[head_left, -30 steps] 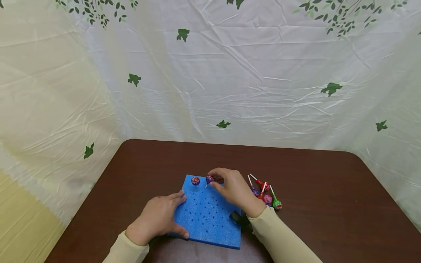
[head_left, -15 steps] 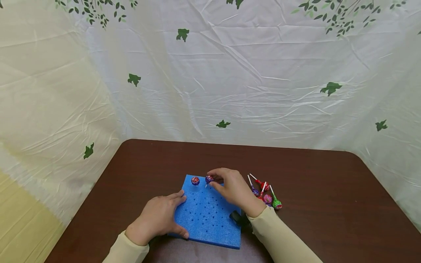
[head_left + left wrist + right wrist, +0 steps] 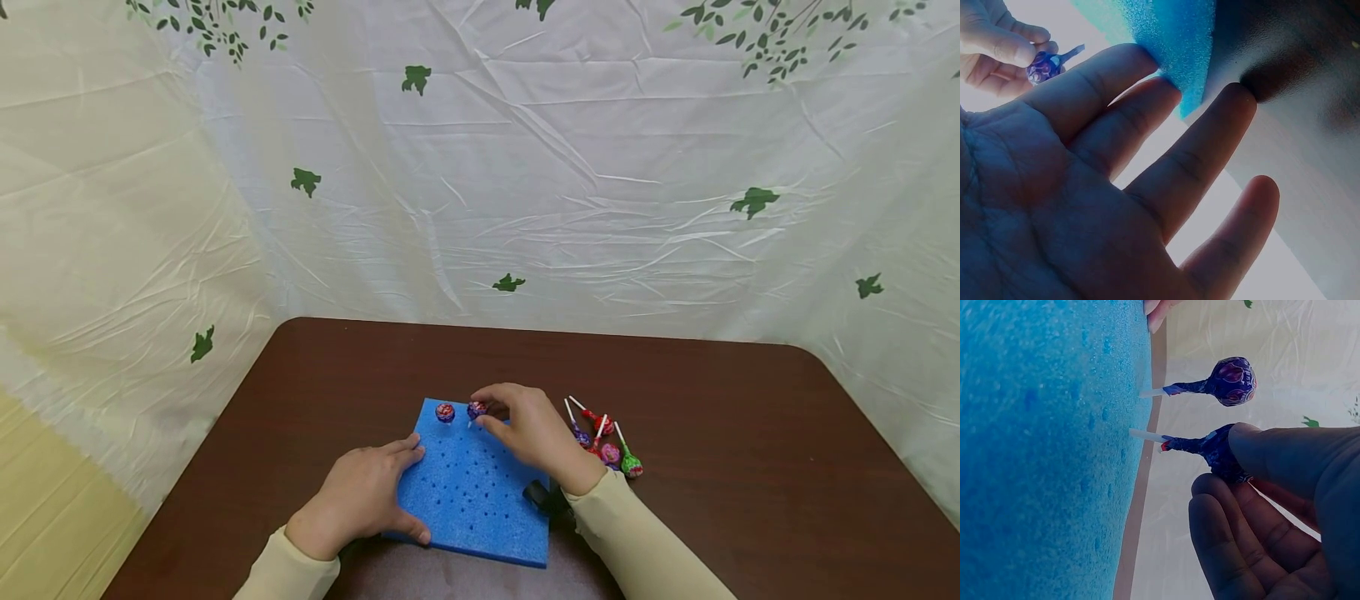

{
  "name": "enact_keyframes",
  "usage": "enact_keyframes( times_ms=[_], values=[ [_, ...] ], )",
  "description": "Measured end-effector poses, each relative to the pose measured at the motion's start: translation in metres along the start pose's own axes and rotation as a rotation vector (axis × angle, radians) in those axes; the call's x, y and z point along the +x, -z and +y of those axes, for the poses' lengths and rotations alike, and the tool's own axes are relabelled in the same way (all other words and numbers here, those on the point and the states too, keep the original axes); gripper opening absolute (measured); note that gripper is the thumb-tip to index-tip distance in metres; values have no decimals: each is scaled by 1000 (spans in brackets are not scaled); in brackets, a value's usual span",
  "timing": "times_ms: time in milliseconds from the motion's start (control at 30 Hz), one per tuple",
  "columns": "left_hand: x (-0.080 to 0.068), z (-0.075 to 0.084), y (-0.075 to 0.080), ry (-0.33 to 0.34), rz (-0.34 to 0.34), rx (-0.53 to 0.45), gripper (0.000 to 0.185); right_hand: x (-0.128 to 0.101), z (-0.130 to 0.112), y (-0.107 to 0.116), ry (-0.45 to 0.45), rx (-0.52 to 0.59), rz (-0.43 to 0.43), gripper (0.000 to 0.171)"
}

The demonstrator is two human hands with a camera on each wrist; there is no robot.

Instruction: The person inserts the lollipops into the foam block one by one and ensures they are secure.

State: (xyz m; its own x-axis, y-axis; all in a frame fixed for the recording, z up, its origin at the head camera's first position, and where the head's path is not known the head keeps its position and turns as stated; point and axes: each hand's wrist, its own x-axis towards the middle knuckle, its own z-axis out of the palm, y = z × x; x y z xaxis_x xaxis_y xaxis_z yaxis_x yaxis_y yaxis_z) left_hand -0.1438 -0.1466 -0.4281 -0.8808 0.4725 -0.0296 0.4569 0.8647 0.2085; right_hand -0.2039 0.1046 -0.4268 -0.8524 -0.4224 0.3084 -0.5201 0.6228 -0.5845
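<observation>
A blue foam board (image 3: 510, 537) dotted with small holes lies on the table. My left hand (image 3: 363, 492) spans its left side with straight fingers at the edge and the thumb at the near left corner. Over the far edge, my right hand (image 3: 532, 429) pinches a purple-wrapped lollipop (image 3: 1219, 453) by its head between thumb and fingers. Its white stick points down, with the tip right at the board's surface in the right wrist view. Just to its left, another lollipop (image 3: 445, 412) stands upright, its stick in the board.
To the right of the board lies a pile of lollipops (image 3: 600, 433) in red, purple, pink and green wrappers, beside my right forearm. The brown table (image 3: 720, 417) meets a white leaf-printed cloth (image 3: 637, 275) at the back.
Hardly anything differs. The held lollipop and right fingertips have shifted very slightly left; the left hand and board stay put.
</observation>
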Motion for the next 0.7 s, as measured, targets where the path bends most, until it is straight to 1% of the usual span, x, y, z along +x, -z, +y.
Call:
enact_keyframes(
  times_ms=[300,433,567,700],
  values=[
    [1,-1,-1,-8,-1,6,108,0,0,2,-9,12,-19,31],
    [2,-2,-1,-4,-7,7,108,0,1,7,-18,-4,-17,33],
    [1,-1,-2,-8,-1,6,108,-2,1,16,-28,-16,-5,35],
    [0,-1,-2,-15,10,5,107,-6,5,31,-35,-12,13,37]
  ],
)
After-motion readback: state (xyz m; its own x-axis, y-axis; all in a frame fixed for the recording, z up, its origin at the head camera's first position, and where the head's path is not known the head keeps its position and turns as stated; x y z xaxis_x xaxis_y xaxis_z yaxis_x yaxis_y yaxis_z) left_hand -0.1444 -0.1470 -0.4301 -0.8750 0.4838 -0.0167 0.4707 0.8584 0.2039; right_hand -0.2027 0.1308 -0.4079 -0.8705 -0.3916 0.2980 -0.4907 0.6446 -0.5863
